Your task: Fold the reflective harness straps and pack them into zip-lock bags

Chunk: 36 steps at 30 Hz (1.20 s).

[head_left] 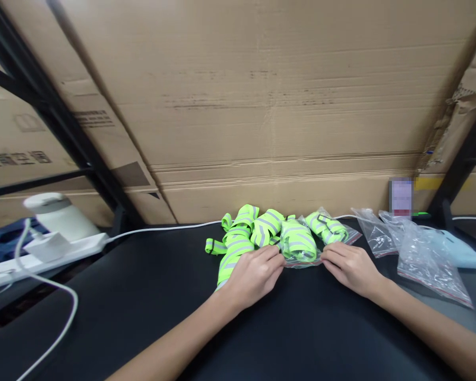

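Note:
A clear zip bag [301, 263] with a rolled lime-yellow reflective strap [298, 241] inside lies on the black table. My left hand [258, 272] pinches the bag's left edge, fingers closed. At the opposite edge, my right hand [349, 267] grips the same bag near its red-lined opening. Just behind the right hand sits another rolled strap [328, 227] with a black buckle, on or in clear plastic. More rolled lime straps [238, 246] are heaped beside and behind my left hand, which partly covers them.
Clear zip bags [428, 259] lie at the right, partly over a light-blue object [456, 248]. At the left are a white power strip [47, 254] with a cable and a white bottle [63, 214]. Cardboard [281, 121] stands behind the table [150, 286], between black metal frame bars [75, 143].

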Each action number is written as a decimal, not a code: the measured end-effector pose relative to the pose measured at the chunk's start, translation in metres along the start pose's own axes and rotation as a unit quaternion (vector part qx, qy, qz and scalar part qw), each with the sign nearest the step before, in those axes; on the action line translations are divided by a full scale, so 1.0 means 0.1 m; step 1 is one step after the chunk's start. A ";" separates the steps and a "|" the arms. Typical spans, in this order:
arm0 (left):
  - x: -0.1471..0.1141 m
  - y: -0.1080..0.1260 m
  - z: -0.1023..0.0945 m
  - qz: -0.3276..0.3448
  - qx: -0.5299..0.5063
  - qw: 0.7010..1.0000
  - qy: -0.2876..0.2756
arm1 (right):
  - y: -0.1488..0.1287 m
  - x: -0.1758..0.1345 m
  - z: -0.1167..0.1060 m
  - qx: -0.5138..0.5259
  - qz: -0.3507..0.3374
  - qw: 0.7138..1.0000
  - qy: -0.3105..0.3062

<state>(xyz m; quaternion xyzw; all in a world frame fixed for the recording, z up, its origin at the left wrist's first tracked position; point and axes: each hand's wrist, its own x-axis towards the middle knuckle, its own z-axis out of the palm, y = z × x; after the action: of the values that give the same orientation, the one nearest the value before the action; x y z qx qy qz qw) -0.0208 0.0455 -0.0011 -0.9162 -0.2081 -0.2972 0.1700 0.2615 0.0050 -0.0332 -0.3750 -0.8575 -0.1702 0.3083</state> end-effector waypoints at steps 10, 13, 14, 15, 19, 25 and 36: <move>0.01 0.02 -0.01 0.003 -0.015 1.000 0.024 | -0.03 0.02 0.02 -0.011 -0.034 0.999 0.015; 0.01 0.01 -0.02 0.009 -0.023 1.000 0.017 | -0.02 0.03 0.01 -0.013 -0.036 0.999 0.008; 0.02 0.00 -0.02 0.010 -0.023 1.000 0.015 | -0.02 0.04 0.01 -0.014 -0.036 0.999 0.005; 0.02 0.00 -0.02 0.010 -0.023 1.000 0.013 | -0.02 0.04 0.00 -0.015 -0.036 0.999 0.001; 0.01 0.00 -0.02 0.006 -0.018 1.000 0.010 | -0.05 0.05 -0.01 -0.017 -0.038 0.999 -0.002; -0.02 0.02 0.02 0.001 -0.017 1.000 0.013 | -0.07 0.03 0.00 -0.014 -0.045 0.999 0.007; -0.01 0.01 -0.01 0.015 -0.024 0.999 -0.020 | -0.05 0.05 0.02 -0.007 -0.009 1.000 -0.022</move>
<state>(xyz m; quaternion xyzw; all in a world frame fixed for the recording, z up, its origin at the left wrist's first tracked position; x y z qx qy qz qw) -0.0212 0.0437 -0.0009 -0.9288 -0.1910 -0.2808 0.1482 0.2541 0.0051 -0.0317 -0.3731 -0.8663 -0.1707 0.2850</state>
